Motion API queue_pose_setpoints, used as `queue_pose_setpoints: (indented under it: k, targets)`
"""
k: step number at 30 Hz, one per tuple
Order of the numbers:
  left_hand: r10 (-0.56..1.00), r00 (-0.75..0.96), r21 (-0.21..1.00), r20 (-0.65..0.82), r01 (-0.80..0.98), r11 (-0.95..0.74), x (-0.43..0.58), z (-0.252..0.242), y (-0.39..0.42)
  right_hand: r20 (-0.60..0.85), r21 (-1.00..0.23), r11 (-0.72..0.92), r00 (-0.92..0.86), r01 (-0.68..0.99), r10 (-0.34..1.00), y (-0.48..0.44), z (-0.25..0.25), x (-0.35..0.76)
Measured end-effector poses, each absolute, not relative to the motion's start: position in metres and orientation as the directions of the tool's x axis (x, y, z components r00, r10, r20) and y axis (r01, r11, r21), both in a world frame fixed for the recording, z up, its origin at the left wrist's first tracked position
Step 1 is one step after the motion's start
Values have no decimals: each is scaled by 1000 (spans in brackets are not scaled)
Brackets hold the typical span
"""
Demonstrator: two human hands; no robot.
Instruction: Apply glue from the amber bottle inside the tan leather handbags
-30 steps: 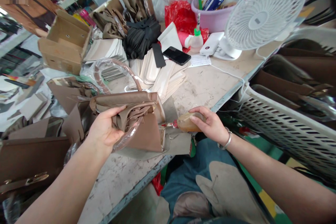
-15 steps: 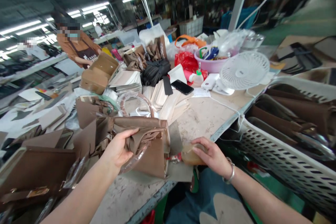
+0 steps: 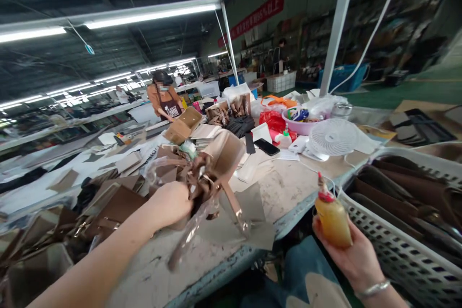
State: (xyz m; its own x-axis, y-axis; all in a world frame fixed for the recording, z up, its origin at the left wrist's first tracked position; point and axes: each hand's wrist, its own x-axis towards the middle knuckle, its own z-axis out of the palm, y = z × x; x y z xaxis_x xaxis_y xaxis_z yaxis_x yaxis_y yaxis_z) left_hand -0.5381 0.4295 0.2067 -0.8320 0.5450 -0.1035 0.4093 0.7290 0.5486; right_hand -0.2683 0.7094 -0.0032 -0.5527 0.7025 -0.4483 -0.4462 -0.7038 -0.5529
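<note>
My right hand [image 3: 352, 255] is wrapped round a squeeze bottle [image 3: 334, 224] of amber liquid. The bottle is upright, slightly tilted, with a red-wrapped neck and a nozzle pointing up, beyond the table's near edge. My left hand [image 3: 176, 204] grips a brown handbag [image 3: 225, 154] above the worktable. Its fingertips are hidden in the bag's folds. The bag is tilted and smeared by motion, its straps and clear plastic wrapping dangling. Beneath it a grey-brown sheet [image 3: 249, 207] lies on the table.
More brown bags [image 3: 115, 207] crowd the left. A white perforated basket [image 3: 390, 231] of brown pieces stands right of the table. Farther back are a phone [image 3: 267, 147], a white fan [image 3: 332, 137], a purple basin [image 3: 303, 127] and a cardboard box [image 3: 184, 125]. A co-worker [image 3: 166, 98] stands beyond.
The bottle has moved from beside the bag to the right, turning from lying sideways to nozzle up. My left hand has lifted and tipped the handbag. The camera view has shifted upward.
</note>
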Motion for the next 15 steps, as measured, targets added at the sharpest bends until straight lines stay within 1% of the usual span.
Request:
queue_pose_setpoints:
  k: [1,2,4,5,6,8,10,11,13,15]
  targets:
    - [573,-815,358,-85,512,781,-534,204,427,-419,-536,-696,-564,-478,711,703,3,-266]
    - [596,-798,206,-89,570,795,-529,199,427,-393,-516,-698,-586,-497,708,694,10,-264]
    - [640,-757,-27,-129,648,761,-516,177,429,-352,-457,-746,-672,-484,652,671,23,-257]
    - [654,-740,-86,-155,670,738,-507,164,431,-340,-417,-792,-732,-445,590,656,29,-253]
    - [659,-731,-88,-174,679,729,-498,150,434,-330,-374,-843,-795,-386,510,640,32,-248]
    - [674,-712,-65,-197,695,716,-478,125,438,-304,-297,-931,-903,-213,304,606,33,-240]
    - [694,-688,-29,-211,715,699,-460,107,440,-272,-261,-964,-955,-46,119,574,29,-235]
    - [704,-678,-5,-214,721,693,-452,101,440,-256,-256,-967,-964,2,66,559,25,-235]
    - [715,-666,45,-212,724,688,-438,93,438,-235,-260,-964,-972,62,1,537,19,-238]
    - [721,-660,100,-210,720,687,-427,88,433,-228,-272,-960,-974,73,-10,526,16,-245]
